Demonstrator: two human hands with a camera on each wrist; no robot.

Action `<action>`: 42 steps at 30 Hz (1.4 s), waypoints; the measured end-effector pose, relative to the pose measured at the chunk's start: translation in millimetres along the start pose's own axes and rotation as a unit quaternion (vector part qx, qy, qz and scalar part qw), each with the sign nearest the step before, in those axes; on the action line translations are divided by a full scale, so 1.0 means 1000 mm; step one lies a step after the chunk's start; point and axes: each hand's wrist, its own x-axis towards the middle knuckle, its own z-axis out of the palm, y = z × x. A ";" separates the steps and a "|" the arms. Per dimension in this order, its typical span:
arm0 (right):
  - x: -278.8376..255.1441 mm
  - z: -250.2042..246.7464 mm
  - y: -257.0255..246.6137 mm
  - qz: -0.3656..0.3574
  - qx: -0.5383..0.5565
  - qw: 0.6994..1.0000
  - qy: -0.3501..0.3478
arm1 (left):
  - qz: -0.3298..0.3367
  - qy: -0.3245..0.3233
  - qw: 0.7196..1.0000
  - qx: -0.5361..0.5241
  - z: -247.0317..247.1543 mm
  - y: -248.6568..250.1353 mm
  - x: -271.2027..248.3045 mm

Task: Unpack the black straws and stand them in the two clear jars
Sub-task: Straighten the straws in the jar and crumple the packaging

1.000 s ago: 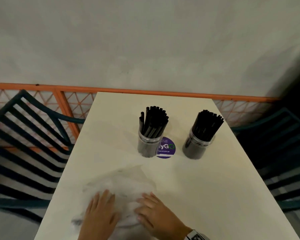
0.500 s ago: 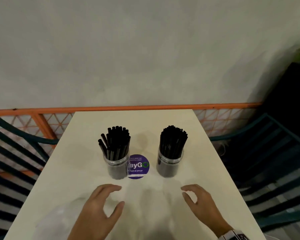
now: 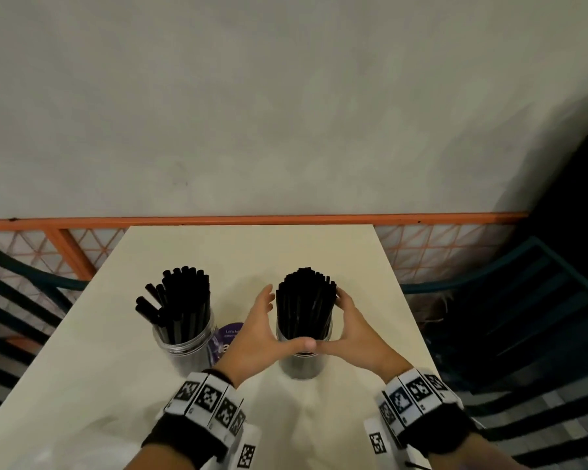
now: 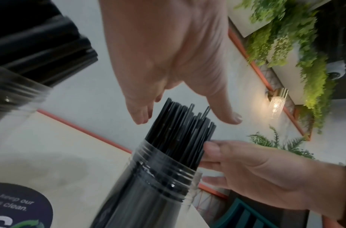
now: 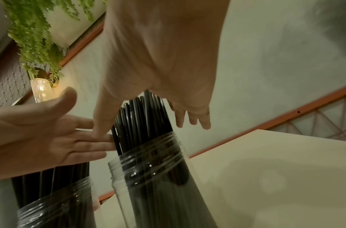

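Two clear jars stand on the cream table (image 3: 252,252), both full of upright black straws. The left jar (image 3: 184,347) has loosely fanned straws (image 3: 180,300). The right jar (image 3: 302,366) holds a tight bundle (image 3: 302,300). My left hand (image 3: 257,329) and right hand (image 3: 352,329) flank this bundle, fingers straight against its sides, thumbs meeting in front at the jar rim. In the left wrist view my left hand (image 4: 168,61) reaches over the straws (image 4: 180,132) and my right hand (image 4: 256,169) touches them. In the right wrist view my right hand (image 5: 158,54) straddles the bundle above the jar (image 5: 154,177).
A round purple sticker (image 3: 226,337) lies on the table between the jars. Teal slatted chairs stand at the left (image 3: 14,300) and right (image 3: 523,317). An orange railing (image 3: 252,220) runs behind the far table edge. What looks like clear plastic wrap (image 3: 82,435) lies near left.
Both hands left the clear wrap at the near edge, lifted, and moved forward to the right jar, where they now press the straw bundle from both sides.
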 end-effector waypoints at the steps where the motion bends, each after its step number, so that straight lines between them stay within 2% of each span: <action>1: 0.005 0.002 -0.002 -0.016 0.020 1.000 -0.004 | -0.002 -0.007 1.000 -0.008 0.000 0.002 0.007; 4: 0.020 0.014 -0.003 -0.065 0.052 0.996 -0.015 | 0.012 -0.018 0.999 -0.041 0.004 0.007 0.028; 6: 0.028 0.025 -0.002 -0.084 0.058 0.995 0.003 | 0.030 -0.018 0.998 -0.059 0.010 0.008 0.038; 12: 0.038 0.049 0.006 -0.065 0.080 0.993 0.064 | 0.083 0.065 0.991 -0.077 0.021 0.000 0.036; 14: 0.034 0.052 0.010 -0.052 0.081 0.993 0.061 | 0.083 0.054 0.992 -0.085 0.016 -0.004 0.031; 19: 0.020 0.042 0.020 -0.044 0.077 0.996 -0.001 | 0.062 -0.013 0.993 -0.097 -0.005 -0.026 0.027; 24: 0.022 0.042 0.017 -0.074 0.020 0.997 0.014 | 0.050 -0.055 0.992 -0.103 -0.010 -0.036 0.031; 26: 0.029 0.046 0.007 -0.085 0.002 0.996 0.022 | 0.062 -0.045 0.993 -0.095 -0.005 -0.030 0.035; 28: 0.035 0.047 -0.006 -0.084 -0.002 0.996 0.028 | 0.080 -0.008 0.994 -0.079 -0.001 -0.022 0.038; 32: 0.040 0.041 -0.020 -0.061 0.036 0.996 0.057 | 0.111 0.054 0.988 -0.091 0.000 -0.015 0.039; 38: 0.031 0.040 0.000 -0.072 0.022 0.997 0.017 | 0.078 -0.011 0.990 -0.119 -0.008 -0.027 0.035; 42: 0.029 0.047 -0.011 -0.082 0.005 0.996 0.031 | 0.080 -0.005 0.993 -0.090 -0.002 -0.029 0.038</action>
